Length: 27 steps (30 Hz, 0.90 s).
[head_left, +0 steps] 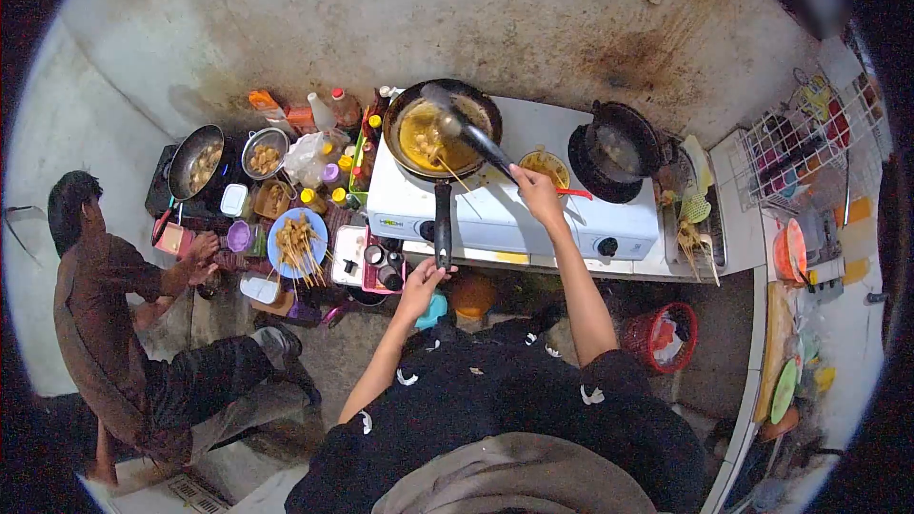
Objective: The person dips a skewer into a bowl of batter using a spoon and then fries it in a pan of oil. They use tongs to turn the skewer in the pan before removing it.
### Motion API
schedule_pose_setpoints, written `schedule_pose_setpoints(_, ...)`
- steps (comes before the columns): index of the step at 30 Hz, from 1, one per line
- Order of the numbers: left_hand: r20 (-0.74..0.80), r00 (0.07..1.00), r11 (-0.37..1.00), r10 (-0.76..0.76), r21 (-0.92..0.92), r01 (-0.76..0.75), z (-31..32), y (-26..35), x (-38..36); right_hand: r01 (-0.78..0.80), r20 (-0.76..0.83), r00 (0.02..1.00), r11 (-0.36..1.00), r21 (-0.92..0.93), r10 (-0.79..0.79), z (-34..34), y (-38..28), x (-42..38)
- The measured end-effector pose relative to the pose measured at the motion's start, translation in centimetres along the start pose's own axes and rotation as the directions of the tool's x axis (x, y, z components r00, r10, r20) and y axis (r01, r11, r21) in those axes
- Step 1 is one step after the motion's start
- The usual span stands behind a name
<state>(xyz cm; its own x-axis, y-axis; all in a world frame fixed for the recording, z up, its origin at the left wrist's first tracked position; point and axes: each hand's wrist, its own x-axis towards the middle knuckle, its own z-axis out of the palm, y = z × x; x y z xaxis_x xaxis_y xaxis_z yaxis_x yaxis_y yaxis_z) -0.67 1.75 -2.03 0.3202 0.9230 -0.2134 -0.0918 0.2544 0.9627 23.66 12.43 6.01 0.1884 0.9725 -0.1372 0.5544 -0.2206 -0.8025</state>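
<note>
My left hand [423,287] is closed round the end of the black handle [443,224] of a frying pan [491,124]. The pan sits on the left side of a white two-burner stove [519,219]. Yellowish sauce [411,124] and skewered food [428,150] lie in it, a stick poking over the near rim. In my right hand [538,194] is a black-handled spatula [487,148], slanting over the pan, its head blurred. Just beyond that hand stands a bowl of yellow sauce [545,164] with a red-handled utensil [577,193].
A dark wok [624,141] rests on the right burner. To the left, a plate of skewers [288,221], sauce bottles [345,107] and another pan [196,162] crowd around. Beside them sits another person [114,295]. A red basket [659,335] stands on the floor at right.
</note>
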Motion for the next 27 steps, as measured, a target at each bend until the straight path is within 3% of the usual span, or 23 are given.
schedule_pose_setpoints(2, -0.013, 1.000, 1.000, 0.012, 0.017, -0.012, -0.1, -0.1, -0.1, 0.004, -0.031, 1.000, 0.999, 0.041, -0.003, 0.3, 0.1, 0.1)
schedule_pose_setpoints(4, -0.014, 1.000, 0.999, 0.019, 0.030, -0.018, 0.1, 0.2, -0.2, 0.058, -0.055, 0.996, 0.986, -0.154, -0.067, 0.2, -0.1, 0.1)
schedule_pose_setpoints(7, -0.006, 1.000, 0.999, 0.023, 0.034, -0.022, 0.1, 0.2, 0.0, -0.041, 0.048, 0.998, 0.999, -0.015, 0.042, 0.4, -0.4, 0.3)
schedule_pose_setpoints(10, -0.009, 1.000, 1.000, 0.021, 0.023, -0.021, 0.0, -0.2, -0.1, -0.031, -0.036, 0.999, 0.996, -0.089, 0.028, 0.2, -1.2, 0.0)
schedule_pose_setpoints(14, 0.019, 1.000, 1.000, 0.018, 0.008, -0.019, -0.1, -0.2, 0.1, 0.036, -0.012, 0.999, 0.991, -0.125, -0.038, 0.4, -0.1, 0.4)
schedule_pose_setpoints(16, 0.016, 1.000, 1.000, 0.015, 0.011, -0.015, 0.2, 0.7, -0.2, 0.032, -0.039, 0.999, 0.997, 0.073, -0.029, 0.7, 0.0, 0.4)
schedule_pose_setpoints(17, 0.012, 1.000, 1.000, 0.010, 0.017, -0.010, 0.2, 1.0, -0.3, 0.031, -0.036, 0.999, 0.997, 0.074, -0.029, 1.0, 0.5, 0.6)
schedule_pose_setpoints(19, 0.012, 1.000, 0.999, 0.003, 0.033, -0.004, 0.1, 0.9, -0.4, 0.177, -0.159, 0.969, 0.979, -0.102, -0.191, 1.2, 0.9, 1.0)
schedule_pose_setpoints(20, 0.015, 1.000, 0.999, -0.001, 0.048, 0.000, 0.1, 0.8, -0.3, 0.176, -0.163, 0.968, 0.979, -0.101, -0.191, 1.1, 1.2, 1.1)
schedule_pose_setpoints(22, 0.019, 1.000, 1.000, -0.002, 0.025, 0.002, 0.1, 0.5, -0.1, 0.022, 0.051, 0.999, 0.999, -0.030, -0.020, 0.4, 0.2, 0.8)
schedule_pose_setpoints(26, 0.021, 1.000, 1.000, -0.001, 0.001, 0.001, 0.0, 0.6, -0.2, -0.007, -0.016, 1.000, 1.000, -0.028, 0.007, 0.7, 0.1, 0.7)
schedule_pose_setpoints(27, 0.021, 1.000, 1.000, -0.001, 0.001, 0.001, 0.0, 0.5, -0.2, 0.082, -0.067, 0.994, 0.993, -0.080, -0.088, 0.8, 0.3, 0.5)
